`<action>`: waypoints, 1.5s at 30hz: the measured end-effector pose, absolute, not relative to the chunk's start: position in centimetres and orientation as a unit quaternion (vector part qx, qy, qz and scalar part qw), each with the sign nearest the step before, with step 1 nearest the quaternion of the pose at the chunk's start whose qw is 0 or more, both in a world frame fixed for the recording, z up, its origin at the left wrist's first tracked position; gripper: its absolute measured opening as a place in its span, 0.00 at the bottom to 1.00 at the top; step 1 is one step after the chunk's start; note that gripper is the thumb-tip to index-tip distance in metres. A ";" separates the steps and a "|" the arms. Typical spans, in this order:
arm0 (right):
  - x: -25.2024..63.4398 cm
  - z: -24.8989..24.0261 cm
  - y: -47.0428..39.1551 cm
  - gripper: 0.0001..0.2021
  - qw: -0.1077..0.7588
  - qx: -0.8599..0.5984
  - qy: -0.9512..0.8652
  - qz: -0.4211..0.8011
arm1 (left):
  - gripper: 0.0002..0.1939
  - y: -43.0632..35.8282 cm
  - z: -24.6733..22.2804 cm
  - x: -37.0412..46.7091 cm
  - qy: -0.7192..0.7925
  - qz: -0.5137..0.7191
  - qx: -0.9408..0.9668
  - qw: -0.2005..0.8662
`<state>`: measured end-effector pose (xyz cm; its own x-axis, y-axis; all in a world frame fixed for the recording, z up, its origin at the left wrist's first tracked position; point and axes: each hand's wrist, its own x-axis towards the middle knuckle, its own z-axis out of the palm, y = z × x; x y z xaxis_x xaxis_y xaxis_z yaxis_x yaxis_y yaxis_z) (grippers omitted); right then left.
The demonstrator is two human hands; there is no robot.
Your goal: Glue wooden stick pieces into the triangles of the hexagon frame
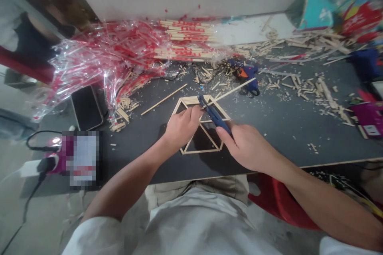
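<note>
On the dark table in front of me lies an open frame [200, 152] built of pale wooden chopsticks, with a polygon outline and inner struts. Above its upper left part, my left hand [184, 126] is closed, its fingertips pinching a chopstick [236, 88] that slants up to the right. My right hand [249, 145] is wrapped around a blue-handled cutter [218, 118], whose head crosses the chopstick beside my left fingertips. The exact contact of the cutter's jaws is too small to make out. A loose chopstick [164, 99] lies left of the frame.
Behind are plastic wrappers [119, 48] and bundled chopsticks [187, 53]. A blue glue gun [253, 81] and cut stick pieces [299, 83] lie to the right. At left are a phone [87, 107], a power strip with cables [56, 153] and a blurred box [84, 159].
</note>
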<state>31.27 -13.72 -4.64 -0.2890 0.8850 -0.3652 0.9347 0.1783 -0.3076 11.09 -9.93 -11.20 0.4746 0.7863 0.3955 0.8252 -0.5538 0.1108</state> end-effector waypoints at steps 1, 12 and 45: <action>31.3 -4.6 -13.8 0.24 0.055 0.595 0.766 -0.238 | 0.22 -9.9 -11.1 11.1 -0.469 -0.200 -0.859 0.052; 31.5 -4.9 -14.1 0.24 0.070 0.603 0.765 -0.216 | 0.19 -10.0 -11.3 11.3 -0.472 -0.211 -0.855 0.038; 43.4 -9.6 -14.8 0.34 0.042 0.767 0.635 0.078 | 0.18 -7.2 -11.6 8.8 -0.469 -0.126 -0.874 0.029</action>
<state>43.41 -14.79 -9.58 0.1812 0.9812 0.0666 0.9679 -0.1899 0.1645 8.80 -7.18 -11.60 0.5278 0.8123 0.2482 0.8270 -0.5581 0.0678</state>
